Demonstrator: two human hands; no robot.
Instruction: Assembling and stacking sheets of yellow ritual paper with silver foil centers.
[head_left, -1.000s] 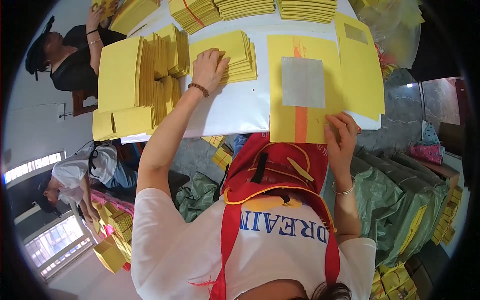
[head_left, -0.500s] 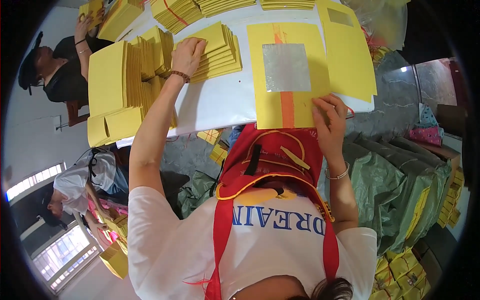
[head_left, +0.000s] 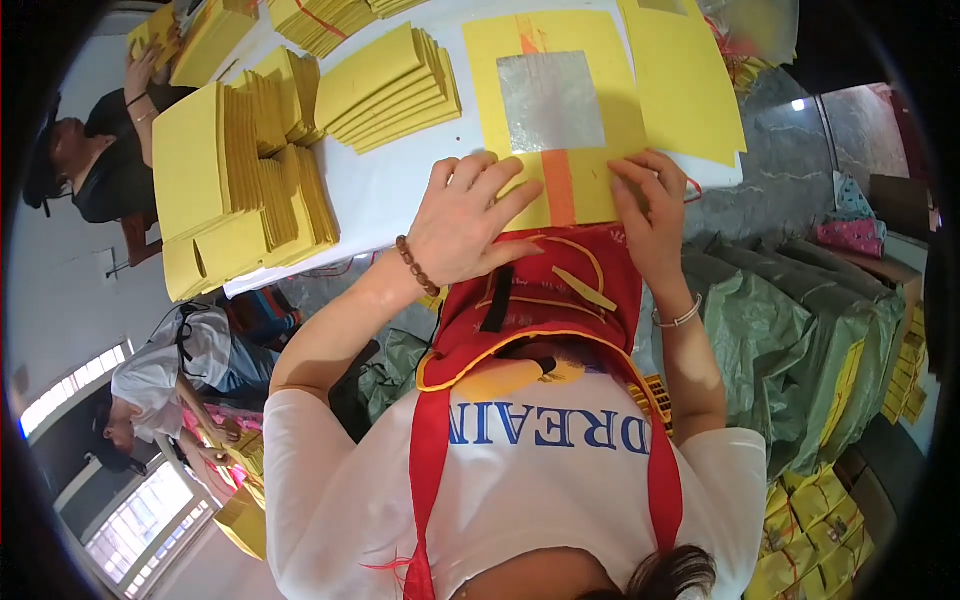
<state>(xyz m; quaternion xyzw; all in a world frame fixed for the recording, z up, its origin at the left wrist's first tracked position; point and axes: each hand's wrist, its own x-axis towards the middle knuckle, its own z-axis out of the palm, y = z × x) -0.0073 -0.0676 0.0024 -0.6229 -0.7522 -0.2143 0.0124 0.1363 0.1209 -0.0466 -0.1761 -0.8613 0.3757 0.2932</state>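
In front of me on the white table lies a yellow paper sheet (head_left: pixel 490 95) with a silver square (head_left: pixel 552 100) and an orange stripe running through its middle. My left hand (head_left: pixel 470 215) is open at its near left corner, fingers spread and fingertips over the paper. By the near right edge is my right hand (head_left: pixel 652 215), fingers apart and loosely bent, fingertips touching the sheet. Neither hand has anything gripped in it. A fanned stack of folded yellow papers (head_left: pixel 385 85) sits left of the sheet, apart from both hands.
Thick stacks of folded yellow paper (head_left: pixel 190 165) fill the table's left end. Another yellow sheet (head_left: pixel 685 85) lies to the right. Green sacks (head_left: pixel 750 350) stand on the floor at right, near bundled yellow packets (head_left: pixel 815 520). Two people (head_left: pixel 115 160) work at the left.
My left hand has left the fanned stack and come right and nearer, to the sheet's near left corner. My right hand stays at the right edge. The whole view has shifted slightly.
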